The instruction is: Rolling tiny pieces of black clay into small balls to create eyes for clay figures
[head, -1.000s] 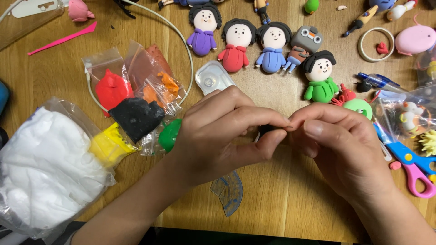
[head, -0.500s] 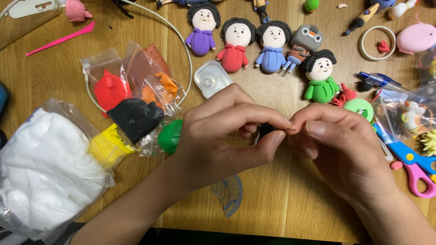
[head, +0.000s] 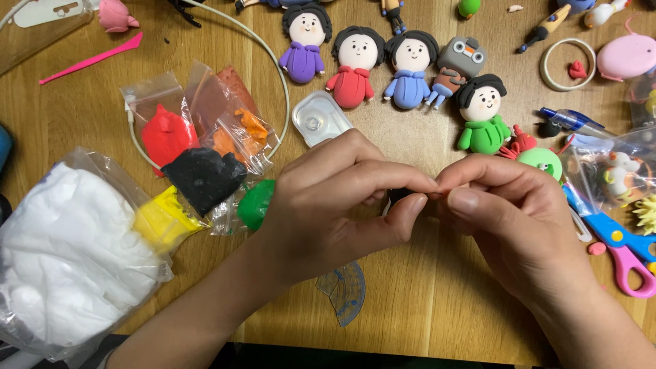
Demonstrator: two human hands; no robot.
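I see my left hand [head: 328,205] and right hand [head: 506,219] meeting fingertip to fingertip just above the wooden bench [head: 424,301], the fingers of both clenched on a small black clay piece [head: 398,196], which is mostly hidden between them, so its shape cannot be told. Left of my left hand lie bagged lumps of green clay [head: 255,203], black clay [head: 203,179], yellow clay [head: 162,220] and a big bag of white clay [head: 65,260]. Beyond the hands stands a row of clay dolls [head: 355,65], a green-bodied doll [head: 482,113] lies near my right hand, and blue-and-pink scissors [head: 625,249] lie to its right.
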